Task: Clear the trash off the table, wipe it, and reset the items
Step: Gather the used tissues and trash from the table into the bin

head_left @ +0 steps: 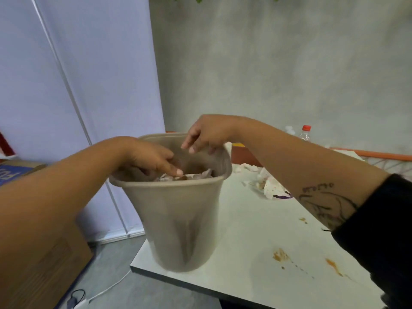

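Observation:
A beige trash bin (178, 219) stands at the near left corner of the white table (256, 230). Crumpled paper (196, 175) fills it near the top. My left hand (151, 157) reaches over the near left rim, and its straight fingers touch the paper inside. My right hand (207, 132) is at the far rim. Some of its fingers curl over the rim while two hang down into the bin. More crumpled, stained napkins (269, 186) lie on the table behind my right forearm. Brown and orange sauce stains (279, 255) mark the tabletop on the near right.
A clear bottle with a red cap (305, 133) stands at the table's far edge by the grey wall. An orange chair rim (379, 155) shows at the right. A cardboard box (51, 253) sits on the floor at the left, with a white cable (107, 288) beside it.

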